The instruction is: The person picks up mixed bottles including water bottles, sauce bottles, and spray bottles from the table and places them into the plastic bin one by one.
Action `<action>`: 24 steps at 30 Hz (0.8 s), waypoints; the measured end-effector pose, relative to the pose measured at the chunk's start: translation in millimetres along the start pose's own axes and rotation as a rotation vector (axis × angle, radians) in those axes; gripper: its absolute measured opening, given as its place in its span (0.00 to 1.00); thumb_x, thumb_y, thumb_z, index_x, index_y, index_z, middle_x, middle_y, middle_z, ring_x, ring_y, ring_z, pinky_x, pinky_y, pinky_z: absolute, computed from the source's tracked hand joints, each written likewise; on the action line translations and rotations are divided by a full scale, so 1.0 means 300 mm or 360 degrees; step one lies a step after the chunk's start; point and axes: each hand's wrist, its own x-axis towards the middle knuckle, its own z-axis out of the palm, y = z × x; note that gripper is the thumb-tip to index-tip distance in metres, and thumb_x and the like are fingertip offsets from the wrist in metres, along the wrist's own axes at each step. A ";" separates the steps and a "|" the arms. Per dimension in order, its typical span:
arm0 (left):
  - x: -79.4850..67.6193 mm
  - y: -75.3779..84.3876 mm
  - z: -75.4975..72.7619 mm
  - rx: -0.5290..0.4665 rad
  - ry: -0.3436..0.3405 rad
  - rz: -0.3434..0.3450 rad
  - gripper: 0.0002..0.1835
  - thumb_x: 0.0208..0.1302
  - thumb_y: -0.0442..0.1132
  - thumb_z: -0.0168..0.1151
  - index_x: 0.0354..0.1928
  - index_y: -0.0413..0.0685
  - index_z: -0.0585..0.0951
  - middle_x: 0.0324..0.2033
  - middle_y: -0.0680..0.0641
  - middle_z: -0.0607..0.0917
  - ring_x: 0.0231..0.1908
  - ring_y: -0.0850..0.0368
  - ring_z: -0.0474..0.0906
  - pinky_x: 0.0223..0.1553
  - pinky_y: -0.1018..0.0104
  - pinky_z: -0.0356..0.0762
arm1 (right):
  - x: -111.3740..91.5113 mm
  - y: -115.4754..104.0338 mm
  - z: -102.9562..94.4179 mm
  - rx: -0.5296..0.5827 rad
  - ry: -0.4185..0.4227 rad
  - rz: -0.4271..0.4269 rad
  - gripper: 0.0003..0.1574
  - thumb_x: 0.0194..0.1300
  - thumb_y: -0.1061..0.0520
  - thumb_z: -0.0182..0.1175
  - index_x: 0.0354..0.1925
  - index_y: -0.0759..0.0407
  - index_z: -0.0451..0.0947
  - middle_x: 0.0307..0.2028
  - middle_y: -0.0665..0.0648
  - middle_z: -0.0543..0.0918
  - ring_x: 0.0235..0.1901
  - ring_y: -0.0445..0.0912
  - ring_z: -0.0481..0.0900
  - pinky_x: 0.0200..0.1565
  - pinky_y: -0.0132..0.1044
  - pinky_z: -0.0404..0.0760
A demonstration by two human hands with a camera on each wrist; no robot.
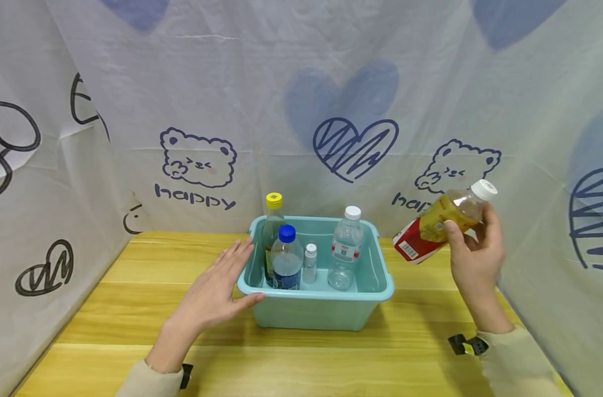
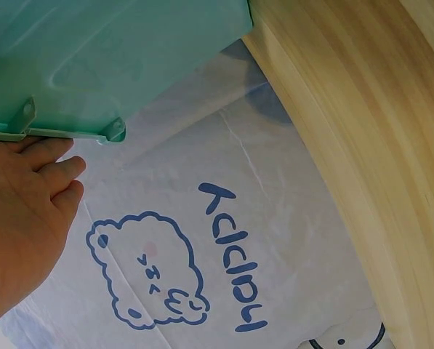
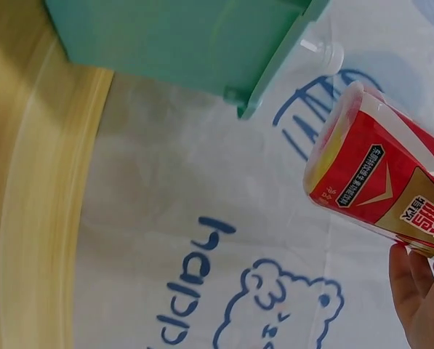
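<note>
My right hand [image 1: 477, 259] grips a plastic drink bottle [image 1: 437, 223] with a red and yellow label and white cap. It is tilted, cap up to the right, in the air right of the teal basin [image 1: 311, 311]. The right wrist view shows the bottle's red base end [image 3: 380, 171] toward the basin. My left hand [image 1: 212, 289] rests at the basin's left rim, fingers straight, thumb along the front corner. Inside the basin stand a yellow-capped bottle [image 1: 273, 226], a blue-capped bottle [image 1: 287, 259], a small white-capped bottle [image 1: 310, 264] and a clear bottle [image 1: 346, 251].
The basin stands on a wooden table [image 1: 207, 358] near its back edge. A pale cloth [image 1: 262, 82] printed with hearts and bears hangs behind and along both sides. Bare wood shows on either side of the basin and in front.
</note>
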 end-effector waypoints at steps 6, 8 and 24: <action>-0.001 -0.001 0.004 -0.0009 0.0005 -0.0006 0.55 0.67 0.72 0.58 0.83 0.45 0.52 0.83 0.48 0.49 0.81 0.44 0.48 0.80 0.45 0.50 | -0.024 -0.026 0.029 0.0107 -0.0066 -0.0070 0.39 0.69 0.63 0.67 0.74 0.59 0.67 0.63 0.57 0.77 0.57 0.49 0.78 0.51 0.25 0.82; -0.001 -0.002 0.005 -0.0008 0.0008 -0.0004 0.55 0.67 0.72 0.58 0.83 0.45 0.52 0.83 0.48 0.49 0.81 0.44 0.48 0.80 0.46 0.50 | -0.033 -0.033 0.039 0.0133 -0.0086 -0.0088 0.39 0.69 0.62 0.68 0.74 0.60 0.67 0.63 0.57 0.77 0.57 0.49 0.78 0.51 0.26 0.81; -0.002 -0.001 0.009 -0.0002 0.0017 -0.0003 0.56 0.67 0.72 0.57 0.83 0.45 0.51 0.83 0.48 0.48 0.81 0.43 0.48 0.80 0.46 0.50 | -0.129 -0.069 0.128 0.0086 -0.0371 -0.0211 0.44 0.64 0.74 0.66 0.75 0.65 0.64 0.64 0.51 0.77 0.59 0.44 0.79 0.53 0.22 0.82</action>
